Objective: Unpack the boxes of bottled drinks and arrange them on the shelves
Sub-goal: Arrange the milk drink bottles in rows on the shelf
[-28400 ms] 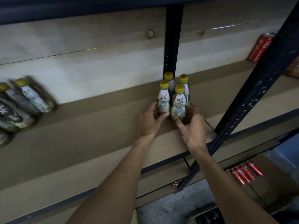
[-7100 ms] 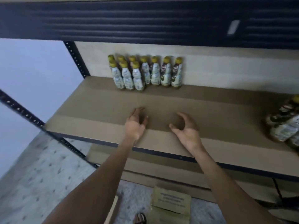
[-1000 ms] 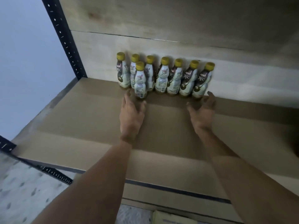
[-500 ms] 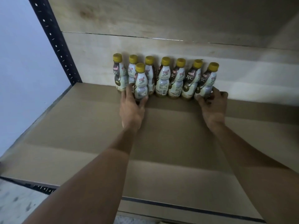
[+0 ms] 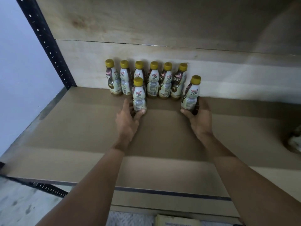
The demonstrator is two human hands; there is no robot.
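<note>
**Two bottles gripped in front of the back row**

The left hand grips a small white plastic bottle with a yellow screw cap and brown-swirled label low down. The thumb lies across the base on the right and the fingers run along the left. This bottle stands upright on the brown fibreboard shelf.

The right hand holds a second yellow-capped white bottle by its lower body, thumb on the near left and fingers wrapped round the right. This one tilts slightly to the right, and I cannot tell whether its base touches the shelf.

Just beyond both hands, a row of six matching yellow-capped bottles stands against the pale wooden back panel. The left hand's bottle is in front of the third in the row, and the right hand's is just off the right end.

Well left of the left hand rises a black perforated steel upright. Far right of the right hand, a blurred pale object lies on the shelf. Below the forearms, a tan cardboard box shows under the shelf edge.
</note>
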